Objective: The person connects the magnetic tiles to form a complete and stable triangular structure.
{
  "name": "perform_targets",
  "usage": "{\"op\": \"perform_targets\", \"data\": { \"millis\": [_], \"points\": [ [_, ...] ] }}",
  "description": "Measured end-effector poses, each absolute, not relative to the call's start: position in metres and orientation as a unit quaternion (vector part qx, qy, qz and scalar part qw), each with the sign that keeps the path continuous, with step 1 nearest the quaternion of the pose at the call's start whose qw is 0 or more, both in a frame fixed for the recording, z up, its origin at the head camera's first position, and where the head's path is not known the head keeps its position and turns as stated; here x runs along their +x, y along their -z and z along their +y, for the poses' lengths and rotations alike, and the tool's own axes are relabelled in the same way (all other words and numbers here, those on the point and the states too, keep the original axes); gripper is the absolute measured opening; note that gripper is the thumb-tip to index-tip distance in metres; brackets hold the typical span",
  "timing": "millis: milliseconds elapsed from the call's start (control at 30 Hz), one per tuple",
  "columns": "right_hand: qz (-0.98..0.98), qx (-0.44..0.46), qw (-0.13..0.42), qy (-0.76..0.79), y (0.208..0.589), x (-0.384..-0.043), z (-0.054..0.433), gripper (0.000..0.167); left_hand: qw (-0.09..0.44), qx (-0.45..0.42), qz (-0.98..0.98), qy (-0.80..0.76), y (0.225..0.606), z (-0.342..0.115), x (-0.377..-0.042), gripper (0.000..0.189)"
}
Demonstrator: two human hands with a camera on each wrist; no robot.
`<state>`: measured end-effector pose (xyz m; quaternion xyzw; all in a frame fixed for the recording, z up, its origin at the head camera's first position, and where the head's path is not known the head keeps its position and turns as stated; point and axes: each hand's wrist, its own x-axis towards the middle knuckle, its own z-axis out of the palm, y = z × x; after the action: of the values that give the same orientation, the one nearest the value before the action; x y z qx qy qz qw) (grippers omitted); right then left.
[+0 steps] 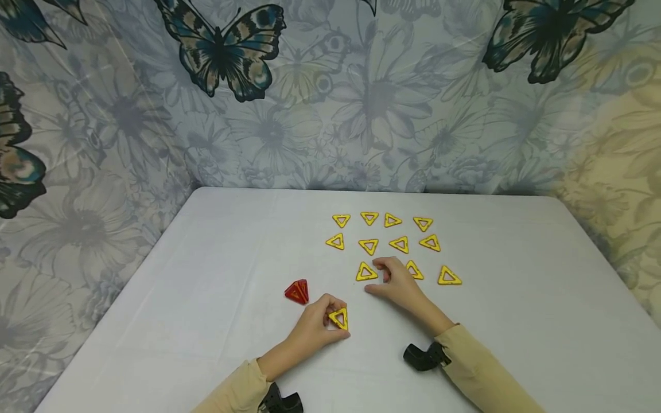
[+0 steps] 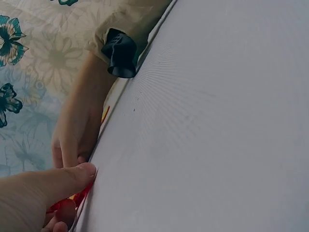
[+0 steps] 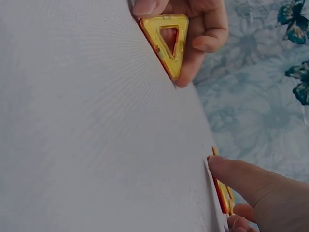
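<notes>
My left hand [image 1: 317, 324] pinches a yellow triangular magnetic tile [image 1: 338, 318] between thumb and fingers, low over the white table. In the right wrist view, red edging shows along this yellow tile [image 3: 169, 43]. Farther right, my right hand [image 1: 400, 284] reaches over the table with thumb and index finger spread apart. A yellow triangle [image 1: 366, 272] lies just left of its fingertips, and another triangle [image 1: 415, 271] is partly covered by the hand. Red triangular tiles [image 1: 296, 291] lie close together beyond the left hand.
Several yellow triangles [image 1: 399, 244] lie in loose rows toward the back of the white table [image 1: 232, 241]. One triangle [image 1: 449, 276] is right of the right hand. Butterfly-patterned cloth [image 1: 377, 115] hangs behind. Black wrist cameras [image 1: 423, 357] sit at both sleeves.
</notes>
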<state>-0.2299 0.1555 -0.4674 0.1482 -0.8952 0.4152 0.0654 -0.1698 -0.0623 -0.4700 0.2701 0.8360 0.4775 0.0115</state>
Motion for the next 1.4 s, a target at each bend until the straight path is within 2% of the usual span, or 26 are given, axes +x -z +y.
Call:
{"op": "perform_targets", "data": {
  "millis": [133, 333, 567, 767, 900, 1133, 1400],
  "points": [
    [-0.898, 0.158, 0.076, -0.402, 0.468, -0.234, 0.154, 0.060, 0.011, 0.273, 0.829, -0.488, 0.471, -0.065, -0.169, 0.039],
    [-0.915, 0.173, 0.053, -0.360, 0.463, -0.238, 0.151, 0.071, 0.023, 0.282, 0.818, -0.501, 0.471, -0.066, -0.168, 0.038],
    [-0.913, 0.178, 0.017, -0.368, 0.460, -0.244, 0.155, 0.062, 0.068, 0.265, 0.814, -0.512, 0.464, -0.064, -0.165, 0.038],
    [-0.914, 0.190, 0.010, -0.358, 0.458, -0.248, 0.154, 0.051, 0.052, 0.282, 0.805, -0.519, 0.437, -0.064, -0.155, 0.035],
    [-0.917, 0.178, 0.006, -0.358, 0.457, -0.249, 0.153, 0.043, 0.048, 0.281, 0.802, -0.524, 0.433, -0.063, -0.154, 0.036],
    [-0.902, 0.169, 0.019, -0.396, 0.459, -0.244, 0.156, 0.038, 0.053, 0.271, 0.796, -0.539, 0.434, -0.063, -0.156, 0.037],
    [-0.879, 0.171, 0.059, -0.441, 0.467, -0.228, 0.163, 0.034, 0.043, 0.271, 0.788, -0.552, 0.441, -0.064, -0.159, 0.037]
  ]
}}
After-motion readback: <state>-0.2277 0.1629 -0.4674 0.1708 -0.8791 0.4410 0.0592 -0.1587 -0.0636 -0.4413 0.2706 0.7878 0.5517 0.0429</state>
